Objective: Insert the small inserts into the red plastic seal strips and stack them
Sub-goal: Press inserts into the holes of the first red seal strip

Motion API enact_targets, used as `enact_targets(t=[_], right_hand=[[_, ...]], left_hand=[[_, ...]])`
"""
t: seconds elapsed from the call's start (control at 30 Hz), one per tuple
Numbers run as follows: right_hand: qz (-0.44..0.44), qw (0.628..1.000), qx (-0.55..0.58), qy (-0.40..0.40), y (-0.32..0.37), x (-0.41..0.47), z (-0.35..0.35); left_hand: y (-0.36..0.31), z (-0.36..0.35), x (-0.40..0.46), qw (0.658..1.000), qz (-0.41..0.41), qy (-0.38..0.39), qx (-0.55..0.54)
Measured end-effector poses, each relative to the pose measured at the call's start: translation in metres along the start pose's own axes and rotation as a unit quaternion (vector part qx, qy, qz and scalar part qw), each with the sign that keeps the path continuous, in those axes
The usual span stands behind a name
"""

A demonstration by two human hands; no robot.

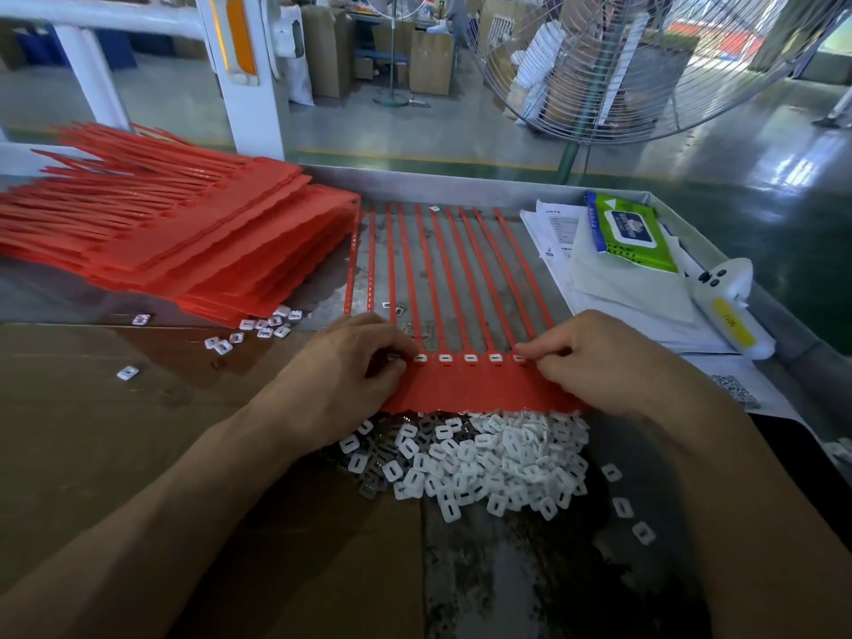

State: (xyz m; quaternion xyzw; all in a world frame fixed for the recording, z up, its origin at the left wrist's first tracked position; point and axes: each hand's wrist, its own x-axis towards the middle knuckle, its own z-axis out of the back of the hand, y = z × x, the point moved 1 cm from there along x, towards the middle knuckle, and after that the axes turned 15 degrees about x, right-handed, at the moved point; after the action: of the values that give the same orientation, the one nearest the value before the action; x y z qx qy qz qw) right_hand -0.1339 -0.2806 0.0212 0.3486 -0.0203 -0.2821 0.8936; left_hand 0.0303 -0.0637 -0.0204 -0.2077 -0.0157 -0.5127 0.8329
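Note:
A red sheet of joined seal strips (465, 385) lies flat in the middle of the table, its long tails (442, 269) running away from me. White inserts (470, 358) sit in several of its sockets. My left hand (350, 375) presses with curled fingers on the sheet's left end at a socket. My right hand (594, 362) pinches at the rightmost socket. A heap of loose white inserts (484, 458) lies just in front of the sheet. A tall stack of red strip sheets (193, 232) stands at the left.
A few stray inserts (258, 329) lie beside the stack. At the right are papers (558, 232), a green wet-wipe pack (629, 232) and a white handheld device (728, 311). Cardboard (115, 454) covers the table's left half. A large fan (645, 62) stands beyond the far edge.

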Motion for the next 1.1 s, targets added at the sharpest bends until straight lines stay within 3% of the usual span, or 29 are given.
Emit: enact_targets(t=[0.13,0.43,0.73,0.83,0.93,1.03,1.1], right_hand=[[-0.001,0.995,0.092,-0.030,-0.009,0.002,0.004],[0.047,0.996,-0.070,-0.007,0.007,-0.003,-0.001],[0.046,0.998,-0.026,0.019,0.001,0.002,0.003],[0.062,0.996,-0.067,0.008,0.004,0.001,0.001],[0.097,0.995,-0.034,-0.002,0.005,-0.002,0.003],[0.165,0.981,0.065,0.076,0.011,-0.007,0.001],[0.184,0.968,0.059,0.157,0.016,-0.012,-0.004]], left_hand=[[0.001,0.000,0.000,1.000,0.004,-0.002,-0.003],[0.002,-0.001,0.001,1.000,0.004,0.002,0.000],[0.001,0.001,0.001,1.000,0.003,0.004,0.001],[0.000,0.001,0.001,1.000,0.004,0.001,0.000],[0.000,0.001,0.001,1.000,0.003,0.001,0.000],[0.001,0.001,0.000,1.000,0.001,0.002,-0.003],[0.001,0.001,0.000,1.000,0.002,-0.002,-0.002]])
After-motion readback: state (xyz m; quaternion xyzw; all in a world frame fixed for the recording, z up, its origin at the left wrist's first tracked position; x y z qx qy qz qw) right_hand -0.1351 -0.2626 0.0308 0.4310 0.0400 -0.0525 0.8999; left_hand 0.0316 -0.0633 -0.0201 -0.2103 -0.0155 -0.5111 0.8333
